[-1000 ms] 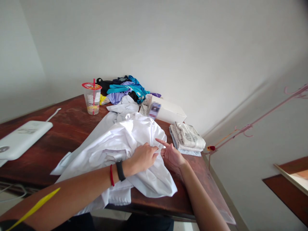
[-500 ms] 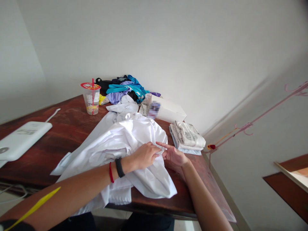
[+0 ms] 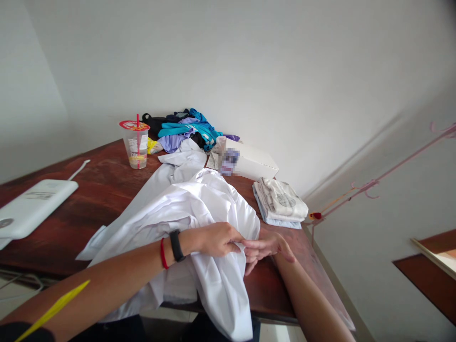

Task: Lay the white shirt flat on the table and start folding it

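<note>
A large white garment (image 3: 199, 209), glossy and loosely crumpled, lies across the table and hangs over the near edge. My left hand (image 3: 221, 238), with a black band and a red bracelet on its wrist, is closed on the garment's right part, pinching the fabric. Beside it is my right hand (image 3: 265, 247), its fingers stretched out towards the left fingertips at the cloth's right edge. Part of the right fingers is hidden behind the left hand and the cloth.
Folded clothes (image 3: 281, 202) lie right of the garment, by a white box (image 3: 254, 159). At the back are a heap of coloured clothes (image 3: 192, 128) and a plastic cup (image 3: 137, 147) with a straw. A white power bank (image 3: 39, 206) is on the left of the wooden table (image 3: 103, 185).
My left hand has moved slightly right and down with the pinched cloth. My right hand has turned and shifted right and down. The garment's lower right part now hangs further over the near edge.
</note>
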Available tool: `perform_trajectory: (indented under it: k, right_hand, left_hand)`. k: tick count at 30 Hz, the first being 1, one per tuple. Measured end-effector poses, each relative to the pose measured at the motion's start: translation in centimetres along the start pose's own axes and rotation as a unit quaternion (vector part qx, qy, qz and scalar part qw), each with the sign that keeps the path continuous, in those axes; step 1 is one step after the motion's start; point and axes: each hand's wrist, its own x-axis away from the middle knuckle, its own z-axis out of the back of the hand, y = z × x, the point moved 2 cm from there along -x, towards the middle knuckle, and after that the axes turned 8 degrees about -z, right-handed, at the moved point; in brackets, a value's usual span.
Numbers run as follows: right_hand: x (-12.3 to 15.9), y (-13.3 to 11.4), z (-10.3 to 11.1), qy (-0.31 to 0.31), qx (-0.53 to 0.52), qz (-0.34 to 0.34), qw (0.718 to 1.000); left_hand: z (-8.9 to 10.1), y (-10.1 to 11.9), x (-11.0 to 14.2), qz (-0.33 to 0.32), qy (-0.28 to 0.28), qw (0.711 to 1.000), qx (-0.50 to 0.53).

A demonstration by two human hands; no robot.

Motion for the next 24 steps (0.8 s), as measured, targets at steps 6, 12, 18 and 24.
perform_trajectory:
  k: [6, 12, 18, 24]
  right_hand:
    - [-1.0, -0.6, -1.1, -0.053, 0.02, -0.032, 0.998]
    - [0.3, -2.6, -2.9, -0.059, 0.057, 0.089, 0.993]
    - [0.5, -4.1, -3.8, -0.082, 0.063, 0.103, 0.989]
    - [0.7, -5.9, -5.1, -0.075, 0.068, 0.113, 0.988]
  left_hand:
    - [0.8, 0.0, -0.3, -0.04, -0.054, 0.994, 0.088]
    - [1.1, -0.6, -0.3, 0.016, 0.0, 0.993, 0.114]
    - [1.0, -0.9, -0.4, -0.002, 0.007, 0.994, 0.106]
    - [1.0, -1.4, -0.6, -0.001, -0.004, 0.996, 0.092]
